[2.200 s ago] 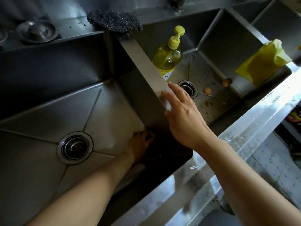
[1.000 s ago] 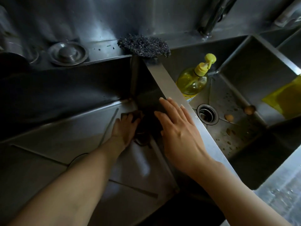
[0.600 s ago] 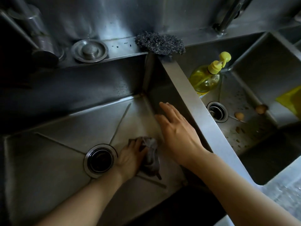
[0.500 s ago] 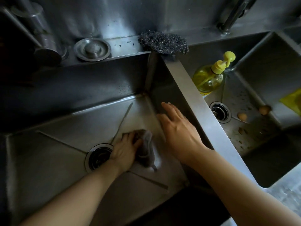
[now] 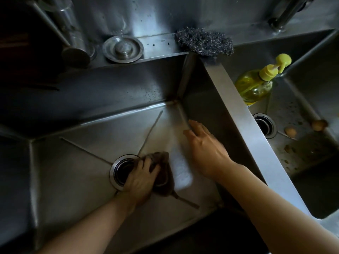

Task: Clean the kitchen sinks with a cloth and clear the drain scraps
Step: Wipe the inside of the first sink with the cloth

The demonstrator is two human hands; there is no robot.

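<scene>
Down in the left sink (image 5: 77, 162), the left hand (image 5: 141, 182) grips a dark cloth (image 5: 163, 173) bunched against the floor, right beside the drain (image 5: 122, 171). The right hand (image 5: 205, 149) hangs over the same basin, fingers straight and apart, holding nothing. Across the divider (image 5: 244, 121), brown scraps (image 5: 290, 132) lie near the right sink's drain (image 5: 264, 124), by a yellow soap bottle (image 5: 256, 85).

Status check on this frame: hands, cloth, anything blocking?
Left hand grips the dark cloth on the left sink floor, at the drain rim. Right hand open, fingers extended. Scraps lie in the right sink. Nothing blocking.
</scene>
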